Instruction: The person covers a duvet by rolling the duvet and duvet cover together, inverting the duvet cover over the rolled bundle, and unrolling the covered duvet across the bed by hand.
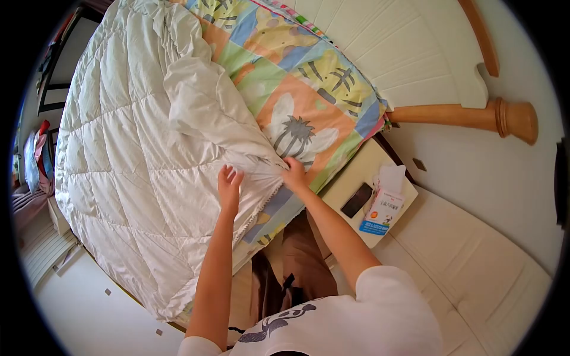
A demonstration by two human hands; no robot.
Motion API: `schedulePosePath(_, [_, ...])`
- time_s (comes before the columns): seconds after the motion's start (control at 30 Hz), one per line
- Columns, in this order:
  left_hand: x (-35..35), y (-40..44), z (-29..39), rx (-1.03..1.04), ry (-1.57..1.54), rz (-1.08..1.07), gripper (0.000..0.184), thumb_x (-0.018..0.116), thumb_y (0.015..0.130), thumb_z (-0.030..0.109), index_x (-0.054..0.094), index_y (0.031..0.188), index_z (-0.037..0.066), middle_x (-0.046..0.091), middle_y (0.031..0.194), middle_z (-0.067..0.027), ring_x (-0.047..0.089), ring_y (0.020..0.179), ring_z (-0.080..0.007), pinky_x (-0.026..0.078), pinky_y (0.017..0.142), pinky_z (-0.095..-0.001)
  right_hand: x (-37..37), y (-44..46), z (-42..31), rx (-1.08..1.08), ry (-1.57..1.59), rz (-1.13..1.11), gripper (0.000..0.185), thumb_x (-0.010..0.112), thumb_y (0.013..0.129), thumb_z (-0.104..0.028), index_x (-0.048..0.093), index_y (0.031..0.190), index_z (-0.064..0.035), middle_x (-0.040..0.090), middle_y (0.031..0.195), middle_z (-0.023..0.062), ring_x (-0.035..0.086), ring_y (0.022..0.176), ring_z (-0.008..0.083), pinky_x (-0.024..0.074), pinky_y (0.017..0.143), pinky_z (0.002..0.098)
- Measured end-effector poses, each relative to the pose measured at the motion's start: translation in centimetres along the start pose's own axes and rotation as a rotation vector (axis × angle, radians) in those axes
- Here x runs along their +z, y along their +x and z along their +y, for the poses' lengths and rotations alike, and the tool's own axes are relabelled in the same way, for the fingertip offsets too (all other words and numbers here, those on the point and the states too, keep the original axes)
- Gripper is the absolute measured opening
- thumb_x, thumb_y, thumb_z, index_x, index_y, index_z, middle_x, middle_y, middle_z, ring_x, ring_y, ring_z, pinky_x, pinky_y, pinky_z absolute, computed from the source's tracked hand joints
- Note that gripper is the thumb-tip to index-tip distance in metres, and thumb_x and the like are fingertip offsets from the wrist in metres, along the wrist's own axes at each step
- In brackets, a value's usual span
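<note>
A white quilted duvet (136, 142) is spread over the bed, its upper edge folded back on itself. My right hand (294, 174) is closed on the duvet's corner by the bed's side and pulls the fabric into taut creases. Just left of it, my left hand (230, 185) hovers over or lightly touches the duvet, fingers loosely bent and apart, with nothing visible in them. Beneath the duvet lies a colourful sheet (320, 113) with cartoon animal patches, bare toward the headboard and along the near side.
A cream bedside table (371, 238) at right bears a black phone (357, 200) and a white-and-blue tissue pack (383, 210). The pale headboard (409, 47) has a round wooden post (516, 120). Tiled floor (469, 249) runs along the right.
</note>
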State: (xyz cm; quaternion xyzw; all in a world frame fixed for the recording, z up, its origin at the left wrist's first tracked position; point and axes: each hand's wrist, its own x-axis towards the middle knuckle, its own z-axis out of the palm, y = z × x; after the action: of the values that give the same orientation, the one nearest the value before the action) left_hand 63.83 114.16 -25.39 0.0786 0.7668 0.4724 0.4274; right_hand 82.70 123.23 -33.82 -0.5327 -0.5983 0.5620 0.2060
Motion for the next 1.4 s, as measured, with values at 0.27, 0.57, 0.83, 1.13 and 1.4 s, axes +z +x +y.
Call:
schedulePosePath(0.27, [12.6, 9.3, 6.8, -0.291, -0.507, 0.032, 0.028, 0.070, 0.087, 0.008, 0.056, 0.111, 0.012, 0.064, 0.092, -0.0001, 0.060, 0.068, -0.0127, 0.048, 0.067, -0.0321, -7.7, -1.9, 0.5, 0.337, 0.356, 0.021, 0.019, 0.054, 0.086, 0.007, 0.064, 0.100, 0.0004, 0.068, 0.092, 0.0051, 0.066, 0.089, 0.0135, 0.0536, 0.080, 0.0266])
schedulePosePath(0.57, [12.2, 2.9, 3.2, 0.708, 0.662, -0.624, 0.035, 0.071, 0.078, 0.006, 0.062, 0.112, 0.003, 0.065, 0.105, -0.0103, 0.062, 0.094, -0.0308, 0.050, 0.084, -0.0442, 1.2, 13.0, -17.6, -0.613, -0.651, -0.038, 0.062, 0.071, 0.079, -0.014, 0.049, 0.136, -0.0182, 0.060, 0.128, 0.0132, 0.051, 0.124, 0.0296, 0.0471, 0.094, 0.0470])
schedulePosePath(0.83, [7.1, -1.3, 1.2, 0.329, 0.814, -0.048, 0.070, 0.081, 0.066, 0.019, 0.055, 0.129, 0.009, 0.055, 0.124, -0.0159, 0.052, 0.115, -0.0386, 0.044, 0.098, -0.0473, -7.6, 22.4, -10.7, -0.283, -0.330, 0.083, 0.037, 0.058, 0.073, 0.005, 0.062, 0.109, -0.0024, 0.068, 0.097, 0.0184, 0.066, 0.096, 0.0360, 0.0512, 0.082, 0.0416])
schedulePosePath(1.13, [7.5, -4.3, -2.4, 0.201, 1.026, -0.295, 0.085, 0.080, 0.063, 0.016, 0.046, 0.141, 0.019, 0.049, 0.117, -0.0145, 0.050, 0.110, -0.0381, 0.047, 0.092, -0.0485, -18.4, 16.9, 0.3, 0.502, 0.520, 0.427, 0.047, 0.052, 0.083, -0.001, 0.055, 0.129, 0.0029, 0.064, 0.117, 0.0134, 0.059, 0.103, 0.0248, 0.0455, 0.091, 0.0322])
schedulePosePath(1.4, [9.4, -4.9, -2.5, 0.206, 1.346, -0.260, 0.074, 0.070, 0.071, 0.006, 0.042, 0.139, 0.015, 0.049, 0.115, -0.0152, 0.053, 0.106, -0.0369, 0.052, 0.079, -0.0498, -18.2, 19.8, -11.0, -0.291, -0.219, 0.561, 0.060, 0.072, 0.078, -0.019, 0.052, 0.132, 0.0006, 0.060, 0.118, 0.0213, 0.057, 0.113, 0.0350, 0.0442, 0.098, 0.0409])
